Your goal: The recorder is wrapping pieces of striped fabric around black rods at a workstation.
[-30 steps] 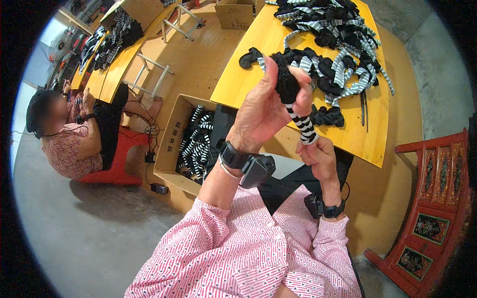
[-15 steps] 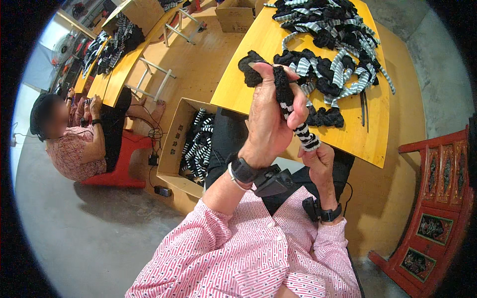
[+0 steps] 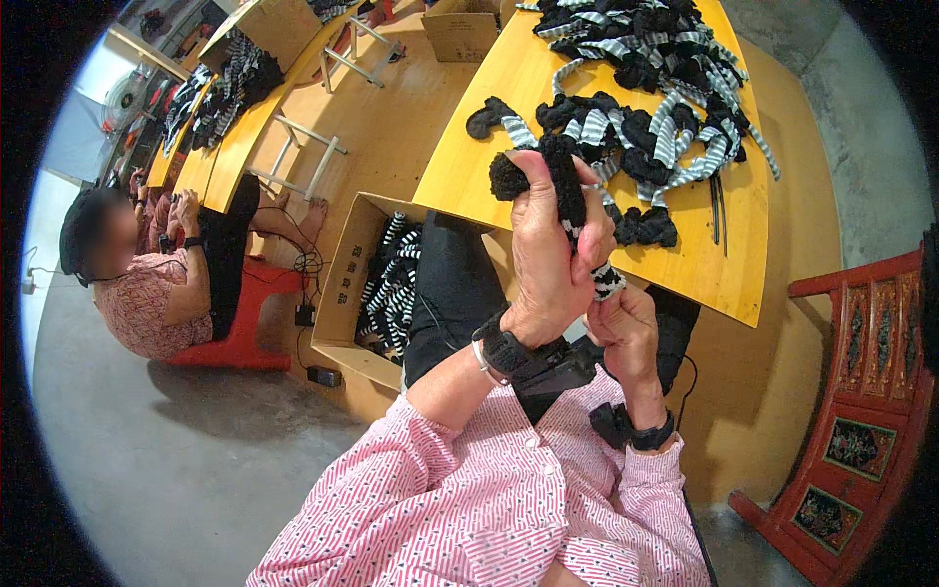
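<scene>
My left hand (image 3: 556,249) is closed around a knitted tube (image 3: 560,176), black at its upper end and banded black and white lower down. A rounded black lump (image 3: 508,176) shows beside the left thumb and looks like part of the same piece. Just below, my right hand (image 3: 626,328) pinches the striped lower end (image 3: 608,284). Both hands are close together in front of the table's near edge, above my lap. What lies inside the left palm is hidden.
A pile of black and striped knitted pieces (image 3: 675,137) covers much of the yellow table (image 3: 460,166), with thin dark rods (image 3: 719,215) near it. A cardboard box (image 3: 337,284) of striped pieces stands left. A carved red chair (image 3: 861,391) is right; a seated person (image 3: 156,293) works left.
My left hand has come down toward my right hand along the knitted tube. Less of the striped part shows between them, and the black lump has appeared beside my left thumb.
</scene>
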`<state>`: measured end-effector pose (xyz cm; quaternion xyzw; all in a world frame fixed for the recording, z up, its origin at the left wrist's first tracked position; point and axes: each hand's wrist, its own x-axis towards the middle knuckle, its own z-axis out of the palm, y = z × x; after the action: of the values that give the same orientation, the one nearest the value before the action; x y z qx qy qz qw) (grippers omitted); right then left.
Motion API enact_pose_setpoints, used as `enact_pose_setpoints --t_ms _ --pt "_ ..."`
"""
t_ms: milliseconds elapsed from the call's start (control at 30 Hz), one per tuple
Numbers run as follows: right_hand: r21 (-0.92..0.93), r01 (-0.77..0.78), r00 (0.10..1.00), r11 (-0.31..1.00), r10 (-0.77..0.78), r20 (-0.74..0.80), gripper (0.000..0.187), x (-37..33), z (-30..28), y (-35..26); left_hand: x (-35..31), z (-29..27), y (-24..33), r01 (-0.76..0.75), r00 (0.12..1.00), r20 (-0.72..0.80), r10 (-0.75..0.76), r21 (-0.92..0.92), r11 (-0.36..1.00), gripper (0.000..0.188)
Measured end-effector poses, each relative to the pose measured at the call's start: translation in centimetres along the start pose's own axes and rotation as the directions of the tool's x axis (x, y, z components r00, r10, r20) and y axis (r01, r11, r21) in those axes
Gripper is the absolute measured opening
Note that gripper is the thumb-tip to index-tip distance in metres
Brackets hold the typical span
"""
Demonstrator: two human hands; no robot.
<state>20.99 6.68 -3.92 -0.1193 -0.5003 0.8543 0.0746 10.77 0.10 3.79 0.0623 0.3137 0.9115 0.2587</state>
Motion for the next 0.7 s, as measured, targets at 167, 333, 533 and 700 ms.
enact_pose_setpoints --t_ms 167,333,533,700 --pt "0.075 -0.031 0.999 0.997 0.028 0.041 0.035 0.0 0.1 -0.4 -0.3 0.4 0.1 0.018 1.000 0.020 -0.018 0.007 1.000 0.050" --pt "0.143 -0.021 0.996 0.989 0.008 0.090 0.037 0.3 0.3 -0.2 -0.2 -0.1 0.3 0.055 0.991 0.125 -0.050 -0.036 0.998 0.049" --pt "-0.015 0.031 0.999 0.999 -0.031 0.025 0.036 0.0 0.4 -0.8 -0.5 -0.3 0.4 0.029 0.985 0.170 -0.004 -0.145 0.989 0.053" --pt "-0.002 -0.103 0.992 0.995 0.103 0.072 0.042 -0.5 -0.3 -1.1 -0.5 -0.7 0.6 0.014 0.973 0.230 0.025 -0.165 0.986 0.052"
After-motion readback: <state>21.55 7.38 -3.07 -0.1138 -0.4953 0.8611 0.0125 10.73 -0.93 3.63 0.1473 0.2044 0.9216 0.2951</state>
